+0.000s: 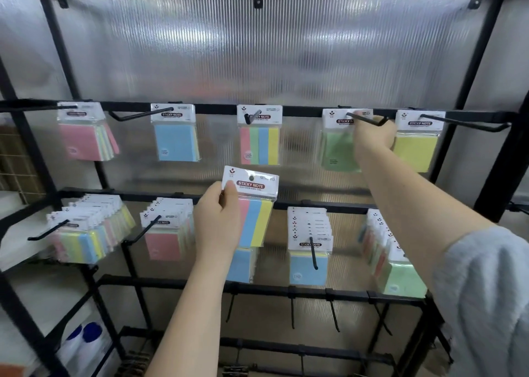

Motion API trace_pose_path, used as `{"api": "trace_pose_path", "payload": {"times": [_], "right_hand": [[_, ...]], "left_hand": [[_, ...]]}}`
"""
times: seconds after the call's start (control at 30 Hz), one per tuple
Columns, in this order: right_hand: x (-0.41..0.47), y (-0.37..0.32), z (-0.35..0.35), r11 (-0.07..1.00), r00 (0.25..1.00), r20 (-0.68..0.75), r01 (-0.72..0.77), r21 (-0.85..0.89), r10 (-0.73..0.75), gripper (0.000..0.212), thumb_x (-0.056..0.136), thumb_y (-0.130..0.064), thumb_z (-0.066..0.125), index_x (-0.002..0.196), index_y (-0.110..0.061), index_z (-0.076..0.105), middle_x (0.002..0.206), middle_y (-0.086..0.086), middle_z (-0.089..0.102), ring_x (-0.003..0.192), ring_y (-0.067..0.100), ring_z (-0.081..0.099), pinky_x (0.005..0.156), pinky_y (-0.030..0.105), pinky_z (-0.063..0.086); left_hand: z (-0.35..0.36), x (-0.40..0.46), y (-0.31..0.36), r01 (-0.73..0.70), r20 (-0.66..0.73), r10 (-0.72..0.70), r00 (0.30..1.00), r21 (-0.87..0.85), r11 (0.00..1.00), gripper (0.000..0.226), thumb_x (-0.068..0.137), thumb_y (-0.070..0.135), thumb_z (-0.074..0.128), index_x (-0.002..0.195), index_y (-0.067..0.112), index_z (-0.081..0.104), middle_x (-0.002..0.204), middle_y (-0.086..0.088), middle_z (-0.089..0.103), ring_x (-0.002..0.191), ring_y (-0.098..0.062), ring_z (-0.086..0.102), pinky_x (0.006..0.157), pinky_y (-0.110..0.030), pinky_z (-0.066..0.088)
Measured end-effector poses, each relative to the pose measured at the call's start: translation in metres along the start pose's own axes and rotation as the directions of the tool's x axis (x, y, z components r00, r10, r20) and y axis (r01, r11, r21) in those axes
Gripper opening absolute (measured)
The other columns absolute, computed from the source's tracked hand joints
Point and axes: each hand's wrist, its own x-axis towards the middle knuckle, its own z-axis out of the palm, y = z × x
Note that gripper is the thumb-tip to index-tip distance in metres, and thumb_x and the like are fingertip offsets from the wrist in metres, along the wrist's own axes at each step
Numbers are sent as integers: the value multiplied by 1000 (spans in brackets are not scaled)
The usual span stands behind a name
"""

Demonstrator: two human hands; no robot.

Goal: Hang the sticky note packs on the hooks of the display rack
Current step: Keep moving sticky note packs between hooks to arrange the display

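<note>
A: What's the left hand [218,222] doing?

B: It pinches a striped pack [252,205] by the left edge of its white header – thumb in front, fingers behind. The pack is in the air, in front of the rack [486,136], between the top rail and the middle one, on no hook.

A: And the right hand [373,136]?

B: Up at the top rail, at the green pack [339,150] on the fourth hook [367,119]. Its fingers curl toward that pack's header, but I see it from the back – I cannot tell whether they grip it.

A: The rest of that row?

B: A pink pack [83,140], a blue one [176,142], a striped one [260,144] and a yellow one [416,147], each on its own hook. Below, the middle rail carries fuller hooks of packs.
</note>
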Motion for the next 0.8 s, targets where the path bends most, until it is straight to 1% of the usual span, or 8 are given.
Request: {"api": "trace_pose_path", "payload": {"times": [0.13,0.23,0.3,0.37,0.47,0.6,0.7,0.8], "right_hand": [[6,-1,3,996,999,-4,-37,85,37,36,83,-22,70,63,-25,41,73,-8,52,77,17,50,70,22,40],[10,2,5,999,1000,3,21,41,-21,34,82,-22,71,65,-26,41,79,-4,55,80,18,52,72,25,45],[11,4,5,999,998,-48,30,32,-28,24,83,-23,70,74,-22,47,88,-3,57,81,17,52,65,19,43],[9,7,3,997,994,-86,60,-51,-64,10,89,-23,61,95,-18,55,98,-2,59,84,17,52,60,18,37],[-1,19,-4,989,990,-99,91,-118,-103,25,94,-18,47,116,-11,58,110,0,62,98,17,56,74,19,36],[-30,47,-19,991,993,-74,90,-99,-97,30,92,-9,44,120,-9,57,112,1,61,103,16,55,84,21,39],[-61,76,-36,991,997,-13,78,-107,-80,31,92,-7,45,119,-9,58,106,-1,58,98,13,53,90,26,43],[-92,107,-52,981,992,102,89,-171,-72,27,88,-5,46,108,-7,65,97,1,65,86,13,56,77,24,44]], "left_hand": [[-2,3,-3,-3,-25,3,1000,-5,1000,44,98,27,46,61,15,26,56,5,28,53,-9,23,46,-20,21],[-3,4,-7,2,-12,-2,1000,-29,1000,43,97,32,48,65,4,37,60,-3,37,58,-14,31,53,-23,24],[-4,3,-8,2,3,-1,1000,-54,999,43,96,33,48,72,-2,44,64,-11,42,62,-16,36,55,-28,26],[-5,2,-7,-1,7,1,1000,-84,996,40,95,33,50,77,-2,51,69,-18,51,63,-17,41,56,-27,29],[-7,1,-2,-8,-1,8,1000,-138,990,34,92,32,57,73,5,54,63,-6,51,60,-13,40,56,-26,32],[-10,2,3,1,-8,-2,1000,-182,983,36,90,32,60,65,9,47,52,10,41,53,-11,33,54,-34,34],[-14,2,10,-48,-41,41,998,-206,977,31,91,30,59,67,11,53,57,11,50,50,0,39,52,-16,34],[-16,8,21,-89,-72,72,995,-258,962,25,94,27,57,69,21,56,70,10,63,60,5,52,57,-11,38]]}}
